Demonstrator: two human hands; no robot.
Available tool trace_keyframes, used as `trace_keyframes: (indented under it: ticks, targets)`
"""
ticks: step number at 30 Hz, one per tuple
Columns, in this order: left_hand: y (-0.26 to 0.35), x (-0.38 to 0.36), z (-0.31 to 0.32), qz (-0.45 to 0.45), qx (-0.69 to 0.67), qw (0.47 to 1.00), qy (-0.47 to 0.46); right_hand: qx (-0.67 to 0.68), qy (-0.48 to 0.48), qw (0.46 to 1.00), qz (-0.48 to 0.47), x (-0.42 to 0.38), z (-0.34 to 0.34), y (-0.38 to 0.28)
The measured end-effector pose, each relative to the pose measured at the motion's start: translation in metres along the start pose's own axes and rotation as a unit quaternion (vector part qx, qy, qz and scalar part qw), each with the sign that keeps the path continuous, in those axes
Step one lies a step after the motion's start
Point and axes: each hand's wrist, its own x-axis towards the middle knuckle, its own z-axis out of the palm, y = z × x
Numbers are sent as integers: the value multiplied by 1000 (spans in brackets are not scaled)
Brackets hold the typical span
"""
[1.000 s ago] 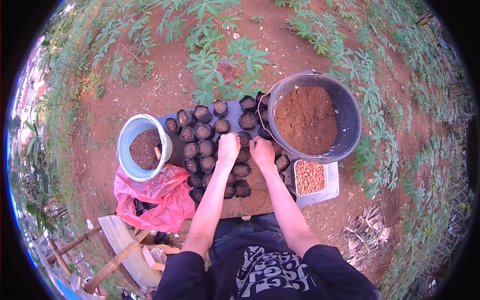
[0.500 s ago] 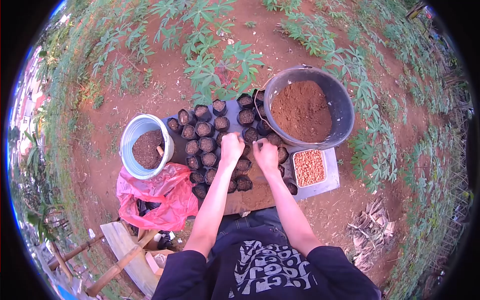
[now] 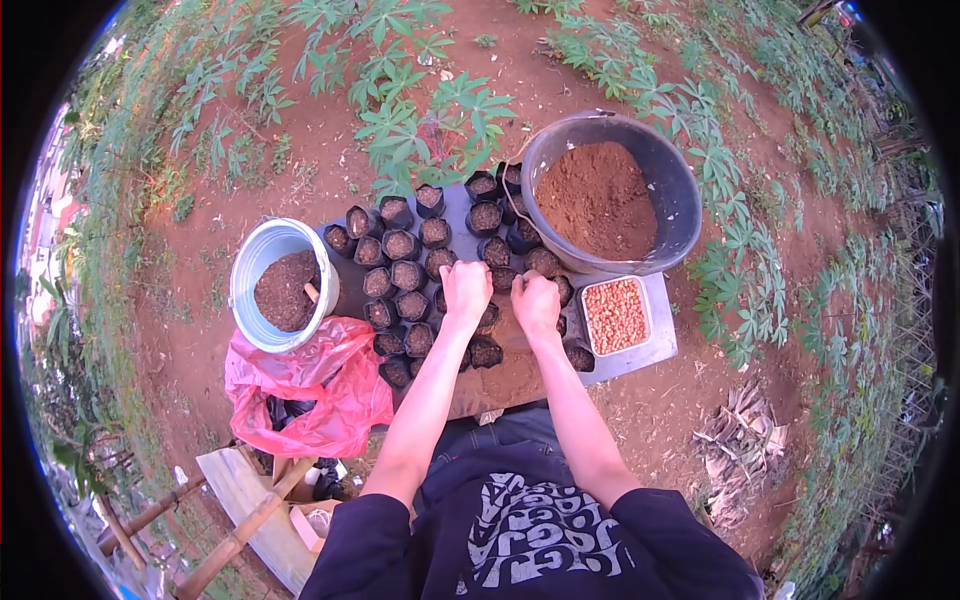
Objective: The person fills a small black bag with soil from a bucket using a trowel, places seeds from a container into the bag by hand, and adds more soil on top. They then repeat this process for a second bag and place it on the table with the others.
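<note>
Left hand (image 3: 467, 290) and right hand (image 3: 536, 301) seem busy around a black bag (image 3: 503, 279); I can't tell their grip. Tight spacing calls for care.

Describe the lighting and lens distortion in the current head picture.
Head view: strong wide-lens curvature, dark rounded borders; head view: soft daylight over the table, left margin washed out with blue fringing; head view: left hand and right hand too small for fingertip detail.

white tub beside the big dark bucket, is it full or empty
Not empty: tan seeds cover the white tub's whole bottom; how deep, I cannot tell
</note>
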Motion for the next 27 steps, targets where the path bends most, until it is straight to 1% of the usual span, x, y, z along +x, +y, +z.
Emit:
trace_keyframes:
  ticks: [2, 5, 8, 11, 12, 13, 15, 17, 19, 25, 26, 27]
  targets:
    - [8, 3, 7, -1, -16, 1000, 1, -10, 7, 1000, 5, 3, -4, 6]
    - [12, 0, 14, 0, -89, 996, 25, -28, 19, 999, 4, 4, -8, 14]
    - [7, -8, 12, -13, -197, 980, -8, -17, 28, 999, 15, -1, -13, 11]
    - [4, -25, -13, 20, -75, 997, 8, 26, 15, 999, 17, -12, -14, 4]
    - [4, -30, -27, 3, -25, 999, -35, 49, 3, 999, 16, -20, -15, 2]
    - [2, -32, -35, 4, -11, 998, -66, 71, -8, 997, 15, -27, -15, 1]
    - [-5, -35, -45, 6, 17, 991, -129, 49, -82, 995, 27, -38, -8, -1]
    - [-15, -35, -38, 31, 38, 990, -133, 30, -128, 991, -3, -48, -1, -3]
    - [-20, -34, -32, 46, 75, 989, -122, 15, -123, 992, -5, -54, 8, 0]
    - [-16, -32, -13, 76, 2, 995, -71, -13, -58, 998, 4, -46, 1, 7]
    - [-13, -32, -8, 88, -1, 995, -42, -8, -53, 999, 9, -42, -3, 11]
    - [-9, -30, -5, 78, -10, 995, -57, -3, -48, 999, 14, -38, -8, 14]
